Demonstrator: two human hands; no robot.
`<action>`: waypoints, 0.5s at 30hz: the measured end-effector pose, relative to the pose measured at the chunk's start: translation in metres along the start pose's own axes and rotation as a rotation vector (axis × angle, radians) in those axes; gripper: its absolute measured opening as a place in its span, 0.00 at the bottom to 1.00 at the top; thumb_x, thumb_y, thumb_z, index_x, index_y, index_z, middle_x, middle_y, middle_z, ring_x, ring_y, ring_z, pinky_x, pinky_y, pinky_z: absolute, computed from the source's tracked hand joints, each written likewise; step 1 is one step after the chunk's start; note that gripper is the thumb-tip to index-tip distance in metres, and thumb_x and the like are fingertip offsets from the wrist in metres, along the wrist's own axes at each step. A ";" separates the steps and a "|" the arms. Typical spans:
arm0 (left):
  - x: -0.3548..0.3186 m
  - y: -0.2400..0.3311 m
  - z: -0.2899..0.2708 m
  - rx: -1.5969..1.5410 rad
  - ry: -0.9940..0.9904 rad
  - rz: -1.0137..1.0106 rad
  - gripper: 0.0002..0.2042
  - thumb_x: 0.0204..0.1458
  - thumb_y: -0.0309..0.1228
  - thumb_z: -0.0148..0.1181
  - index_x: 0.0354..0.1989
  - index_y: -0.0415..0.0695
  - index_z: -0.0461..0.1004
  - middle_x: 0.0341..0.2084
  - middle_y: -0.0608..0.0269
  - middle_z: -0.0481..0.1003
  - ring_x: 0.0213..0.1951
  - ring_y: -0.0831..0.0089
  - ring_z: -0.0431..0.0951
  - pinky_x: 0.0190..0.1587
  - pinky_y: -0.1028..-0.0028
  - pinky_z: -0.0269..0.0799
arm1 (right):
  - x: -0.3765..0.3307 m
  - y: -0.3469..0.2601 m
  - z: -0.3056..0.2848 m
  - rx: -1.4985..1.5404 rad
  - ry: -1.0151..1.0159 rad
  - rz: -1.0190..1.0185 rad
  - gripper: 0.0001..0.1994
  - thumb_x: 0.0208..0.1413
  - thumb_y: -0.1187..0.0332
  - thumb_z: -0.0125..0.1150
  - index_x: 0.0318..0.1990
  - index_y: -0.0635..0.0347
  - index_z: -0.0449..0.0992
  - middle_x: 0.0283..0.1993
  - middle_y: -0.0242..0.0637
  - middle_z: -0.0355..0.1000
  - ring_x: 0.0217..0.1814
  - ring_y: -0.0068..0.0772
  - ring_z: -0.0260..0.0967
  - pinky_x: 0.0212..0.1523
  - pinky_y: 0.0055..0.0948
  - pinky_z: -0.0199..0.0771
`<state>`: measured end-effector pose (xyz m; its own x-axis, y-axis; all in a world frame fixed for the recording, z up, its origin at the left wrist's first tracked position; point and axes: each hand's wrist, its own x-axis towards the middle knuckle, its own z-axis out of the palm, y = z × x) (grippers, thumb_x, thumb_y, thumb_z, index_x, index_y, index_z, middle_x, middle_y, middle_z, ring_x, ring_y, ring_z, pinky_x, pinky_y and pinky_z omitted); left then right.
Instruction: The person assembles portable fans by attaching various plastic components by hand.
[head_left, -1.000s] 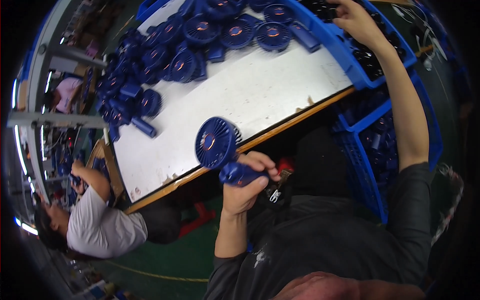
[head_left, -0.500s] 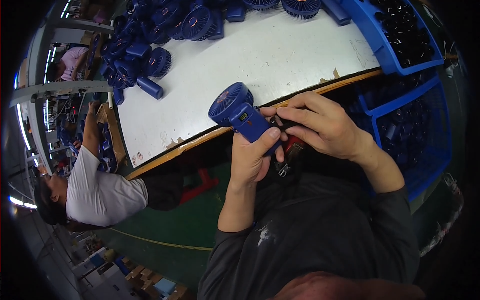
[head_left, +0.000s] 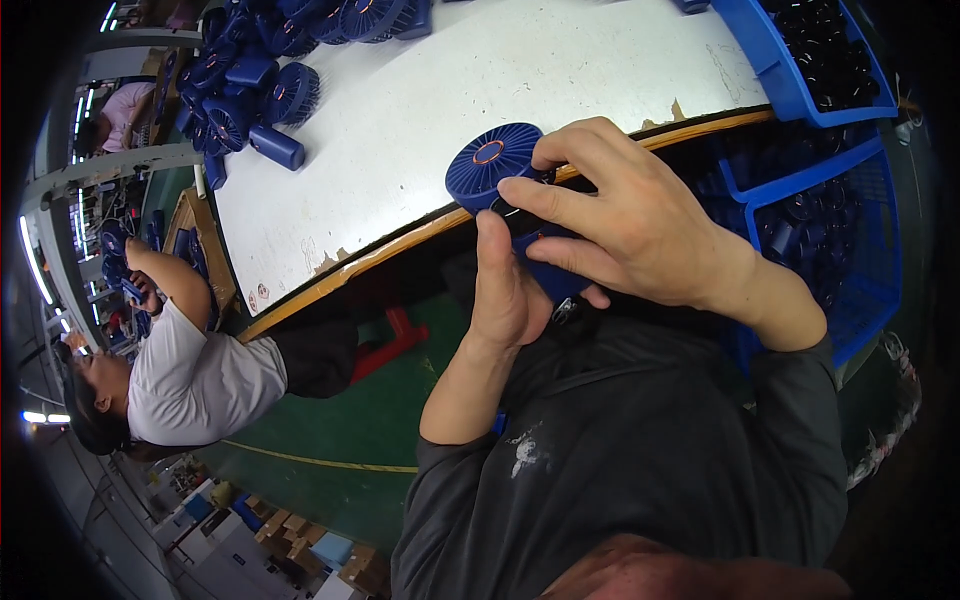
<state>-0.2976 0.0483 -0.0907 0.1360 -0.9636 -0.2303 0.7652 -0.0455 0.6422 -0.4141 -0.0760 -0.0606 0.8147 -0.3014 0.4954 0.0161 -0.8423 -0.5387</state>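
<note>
A dark blue handheld fan [head_left: 489, 152] is held over the table's front edge, its round grille facing up. My left hand [head_left: 505, 295] wraps the handle from below, with the thumb up along its left side. My right hand [head_left: 640, 215] reaches over from the right, and its fingers grip the fan where head and handle meet. Between the fingers there I see a dark part with a thin shiny loop, whose kind I cannot make out. Most of the handle is hidden by my hands. A small metal piece [head_left: 564, 310] shows just below them.
Many blue fans [head_left: 290, 92] are heaped on the white table [head_left: 400, 130] at the far left. At right stand a blue crate [head_left: 785, 85] of black parts and, lower, another blue crate [head_left: 875, 290] holding blue pieces. A person [head_left: 205, 375] in a white shirt works at left.
The fan has turned over: its small display faced up before, and now the grille does. My right hand has moved left onto the fan's neck. The red object beneath my hands is out of sight.
</note>
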 end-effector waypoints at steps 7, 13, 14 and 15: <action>0.006 -0.008 0.007 0.032 0.056 0.118 0.28 0.65 0.52 0.40 0.60 0.40 0.65 0.54 0.51 0.72 0.56 0.62 0.74 0.61 0.63 0.69 | -0.007 -0.019 0.001 -0.043 -0.041 0.174 0.29 0.41 0.65 0.74 0.54 0.58 0.76 0.48 0.42 0.67 0.53 0.45 0.65 0.53 0.41 0.70; 0.005 -0.013 0.009 -0.060 0.208 0.113 0.26 0.63 0.50 0.42 0.59 0.41 0.66 0.51 0.55 0.75 0.53 0.66 0.76 0.58 0.65 0.71 | -0.017 -0.025 0.007 -0.026 -0.018 0.192 0.36 0.41 0.66 0.73 0.61 0.68 0.67 0.52 0.49 0.67 0.56 0.51 0.65 0.58 0.45 0.66; 0.004 -0.013 0.009 -0.060 0.207 0.114 0.26 0.63 0.50 0.42 0.59 0.41 0.66 0.51 0.55 0.75 0.53 0.66 0.76 0.58 0.65 0.71 | -0.018 -0.025 0.009 -0.027 -0.017 0.190 0.36 0.41 0.66 0.73 0.61 0.68 0.67 0.52 0.49 0.67 0.56 0.51 0.65 0.58 0.45 0.66; 0.004 -0.013 0.009 -0.038 0.219 0.119 0.26 0.62 0.50 0.42 0.59 0.42 0.66 0.50 0.56 0.75 0.53 0.66 0.76 0.57 0.65 0.71 | -0.019 -0.024 0.010 -0.010 -0.021 0.191 0.38 0.41 0.66 0.73 0.62 0.70 0.64 0.53 0.51 0.67 0.57 0.52 0.65 0.59 0.46 0.66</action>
<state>-0.3131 0.0430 -0.0935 0.3565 -0.8811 -0.3107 0.7580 0.0784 0.6475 -0.4244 -0.0456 -0.0641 0.8145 -0.4467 0.3702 -0.1459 -0.7752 -0.6146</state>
